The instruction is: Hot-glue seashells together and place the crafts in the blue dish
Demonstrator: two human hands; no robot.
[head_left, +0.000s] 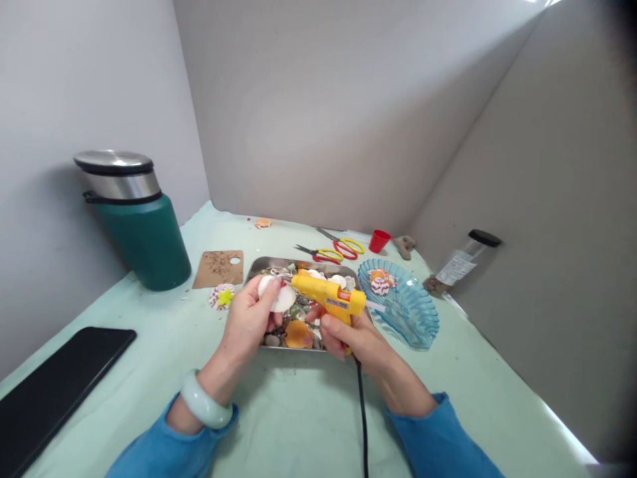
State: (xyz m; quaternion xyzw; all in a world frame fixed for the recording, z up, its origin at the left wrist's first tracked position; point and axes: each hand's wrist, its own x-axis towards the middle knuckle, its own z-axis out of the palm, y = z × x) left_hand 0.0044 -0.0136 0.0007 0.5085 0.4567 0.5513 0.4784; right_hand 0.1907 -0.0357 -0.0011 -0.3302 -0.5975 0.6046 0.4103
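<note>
My left hand (253, 307) pinches white scallop shells (283, 300), with a small red spot near the thumb. In my right hand (355, 335) is a yellow hot glue gun (323, 290), gripped by its handle. Its nozzle points left and meets the shells near the red spot; whether it touches them I cannot tell. A clear glue stick (375, 306) pokes out of its back, and a black cord (362, 405) hangs down. Both hands are above a metal tray (279, 349) of shells and stones, where an orange shell (298, 334) lies in front.
Left are a green bottle (144, 232), a black phone (60, 392), a brown card (213, 268) and a shell with a yellow star (225, 297). Behind the tray lie two pairs of scissors (326, 255) and a red cup (379, 241). Right stand a blue shell-shaped plate (413, 312) and a clear jar (460, 262).
</note>
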